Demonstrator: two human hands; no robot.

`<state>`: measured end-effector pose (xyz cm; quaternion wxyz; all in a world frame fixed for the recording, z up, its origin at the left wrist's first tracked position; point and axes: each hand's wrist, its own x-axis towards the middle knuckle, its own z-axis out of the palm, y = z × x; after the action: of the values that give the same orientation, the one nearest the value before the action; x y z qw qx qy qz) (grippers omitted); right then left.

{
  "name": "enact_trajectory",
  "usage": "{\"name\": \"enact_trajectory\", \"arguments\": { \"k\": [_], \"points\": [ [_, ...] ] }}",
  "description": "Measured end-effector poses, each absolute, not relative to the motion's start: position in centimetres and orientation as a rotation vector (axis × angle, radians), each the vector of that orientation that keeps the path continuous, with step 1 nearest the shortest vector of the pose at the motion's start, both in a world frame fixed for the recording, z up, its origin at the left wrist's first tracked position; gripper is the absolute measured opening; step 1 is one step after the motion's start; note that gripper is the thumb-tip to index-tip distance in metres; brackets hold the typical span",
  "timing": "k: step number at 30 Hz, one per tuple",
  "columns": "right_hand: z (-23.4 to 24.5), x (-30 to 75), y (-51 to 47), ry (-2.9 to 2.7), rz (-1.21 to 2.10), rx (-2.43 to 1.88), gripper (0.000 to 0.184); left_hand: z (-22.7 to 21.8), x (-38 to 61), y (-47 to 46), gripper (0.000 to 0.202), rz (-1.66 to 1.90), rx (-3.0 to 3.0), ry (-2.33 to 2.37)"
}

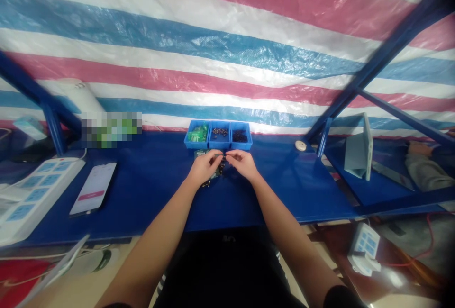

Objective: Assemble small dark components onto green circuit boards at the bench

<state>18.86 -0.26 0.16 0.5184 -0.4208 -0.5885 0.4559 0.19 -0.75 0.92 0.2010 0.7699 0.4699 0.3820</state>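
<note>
My left hand (205,167) and my right hand (243,163) meet just in front of three joined blue bins (219,146). Each hand is closed in a pinch, fingertips nearly touching; whatever sits between them is too small to make out. Below the fingers lies a little heap of dark and brass-coloured small parts (222,168), partly hidden by my left hand. A few brass-coloured pieces (206,184) lie loose nearer to me. Green plastic packets (198,132) fill the left bin, small metallic parts (220,131) the middle one, tiny black parts (240,136) the right one.
On the blue table (149,194), a phone (94,188) and a large power strip (39,194) lie to the left. A round beige object (300,145) sits at the back right by the blue frame. Beyond it stands a tablet (359,149), near another person's sleeve (426,170).
</note>
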Motion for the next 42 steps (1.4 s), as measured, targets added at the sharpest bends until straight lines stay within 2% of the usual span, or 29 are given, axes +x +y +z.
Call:
{"name": "enact_trajectory", "arguments": {
  "k": [22, 28, 37, 42],
  "points": [
    [0.0, 18.5, -0.4, -1.363, 1.169, -0.916, 0.034, 1.0, 0.3, -0.6, 0.026, 1.058, 2.196, 1.221],
    [0.3, 18.4, -0.4, -1.337, 1.172, -0.94, 0.039, 1.0, 0.3, -0.6, 0.029, 1.056, 2.202, 1.228],
    [0.2, 18.6, 1.8, -1.376, 1.129, -1.082, 0.036, 1.1, -0.1, -0.7, 0.028, 1.063, 2.187, 1.359],
    [1.6, 18.1, 3.4, -1.529, 0.909, -1.005, 0.052, 1.1, -0.1, -0.7, 0.029, 1.097, 2.175, 1.365]
  ]
}}
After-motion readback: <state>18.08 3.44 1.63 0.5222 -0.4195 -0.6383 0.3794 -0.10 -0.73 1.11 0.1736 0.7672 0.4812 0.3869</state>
